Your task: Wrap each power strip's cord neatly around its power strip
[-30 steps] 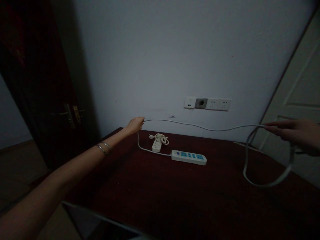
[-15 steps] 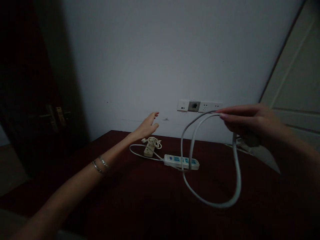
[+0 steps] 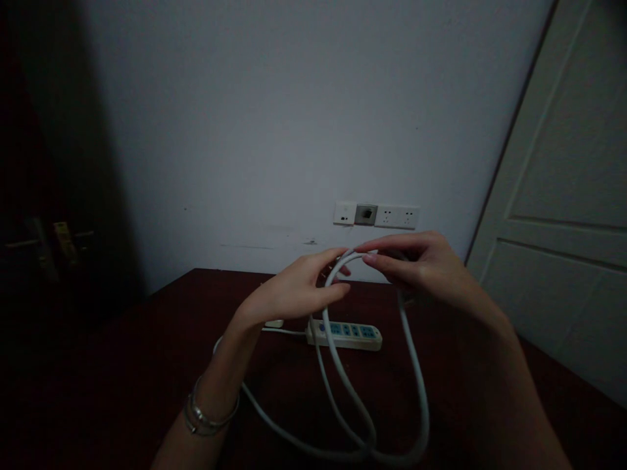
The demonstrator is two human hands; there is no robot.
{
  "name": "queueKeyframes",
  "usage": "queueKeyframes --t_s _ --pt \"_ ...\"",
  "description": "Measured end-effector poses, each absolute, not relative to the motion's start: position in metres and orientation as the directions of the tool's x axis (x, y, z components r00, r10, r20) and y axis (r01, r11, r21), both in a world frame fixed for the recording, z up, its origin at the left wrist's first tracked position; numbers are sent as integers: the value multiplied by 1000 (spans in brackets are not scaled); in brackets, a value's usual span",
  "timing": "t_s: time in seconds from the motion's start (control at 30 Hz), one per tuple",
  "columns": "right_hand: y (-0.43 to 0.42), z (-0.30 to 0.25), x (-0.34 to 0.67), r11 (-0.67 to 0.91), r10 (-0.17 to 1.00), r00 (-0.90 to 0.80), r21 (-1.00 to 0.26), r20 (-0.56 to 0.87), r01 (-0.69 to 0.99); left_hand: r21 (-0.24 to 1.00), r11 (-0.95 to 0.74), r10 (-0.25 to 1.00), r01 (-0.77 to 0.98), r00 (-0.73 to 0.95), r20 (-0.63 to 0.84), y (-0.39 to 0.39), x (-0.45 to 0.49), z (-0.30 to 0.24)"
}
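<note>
A white power cord hangs in loops in front of me, its upper bend pinched between the thumb and fingers of my right hand. My left hand is at the left side of the same loop, with the cord passing between its thumb and curled fingers in a loose grip. Behind the loops, a white power strip with blue socket faces lies on the dark red tabletop. From its left end the cord runs left, passes behind my left wrist and comes back to the loops. The cord's plug is not visible.
A corner of another pale object shows beyond my left hand, mostly hidden. On the wall behind is a row of sockets. A white panelled door stands at the right, and a dark door with a metal handle at the left.
My left hand has come right and nearer, from over the second strip to the cord loop. My right hand has moved left with the cord. The view has shifted slightly.
</note>
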State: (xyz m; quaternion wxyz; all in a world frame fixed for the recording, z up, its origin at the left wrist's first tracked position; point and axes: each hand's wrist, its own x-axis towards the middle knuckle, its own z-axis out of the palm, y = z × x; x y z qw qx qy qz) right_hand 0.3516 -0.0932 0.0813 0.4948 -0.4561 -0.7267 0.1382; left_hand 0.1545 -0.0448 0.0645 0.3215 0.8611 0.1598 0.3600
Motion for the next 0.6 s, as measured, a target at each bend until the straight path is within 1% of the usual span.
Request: queueKeyframes --t_s 0.1,0.2,0.27,0.33,0.43,0.53,0.6 --pt "-79 70 359 507 836 -59 -726 546 465 765 -636 553 101 751 361 -27 158 58" --pt "-64 60 370 457 873 -19 -802 488 386 864 -494 557 101 799 225 -5 163 53" --pt "-56 55 376 445 877 17 -825 481 348 892 -438 539 112 827 161 10 165 49" --pt "-49 53 382 437 879 40 -837 474 329 897 -420 516 136 849 113 21 167 44" --pt "-40 50 388 395 902 40 -858 431 330 891 -431 495 140 863 104 32 169 38" --pt "-33 48 394 350 916 82 -881 394 319 909 -412 480 67 864 154 36 170 35" --pt "-32 47 398 353 909 113 -886 401 301 920 -392 489 22 852 188 39 169 34"
